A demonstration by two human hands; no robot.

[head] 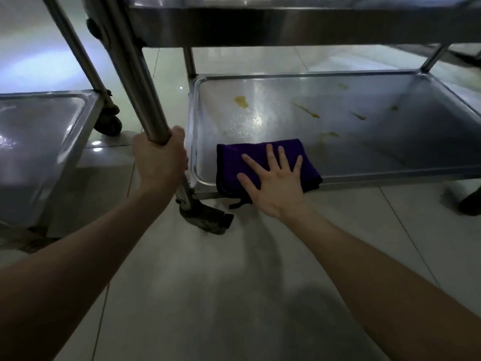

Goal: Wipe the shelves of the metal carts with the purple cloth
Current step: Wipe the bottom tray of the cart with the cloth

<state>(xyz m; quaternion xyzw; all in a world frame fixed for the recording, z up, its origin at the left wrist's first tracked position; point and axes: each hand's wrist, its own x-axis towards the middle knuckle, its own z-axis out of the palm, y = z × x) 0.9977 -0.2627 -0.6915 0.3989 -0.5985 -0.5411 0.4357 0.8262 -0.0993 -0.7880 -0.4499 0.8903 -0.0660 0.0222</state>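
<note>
steel-shelf wipe underway: presses purple cloth (234,158) flat at 7 o'clock corner of lower shelf (395,144) with straight-fingered right grip (276,183), clasps cart post (130,61) in left grip (160,157); likely needs sweeping toward yellow stains (240,101), 1 o'clock.

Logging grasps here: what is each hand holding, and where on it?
The left hand grips the cart's upright post at its lower part. The right hand holds nothing; it presses flat on the purple cloth.
</note>
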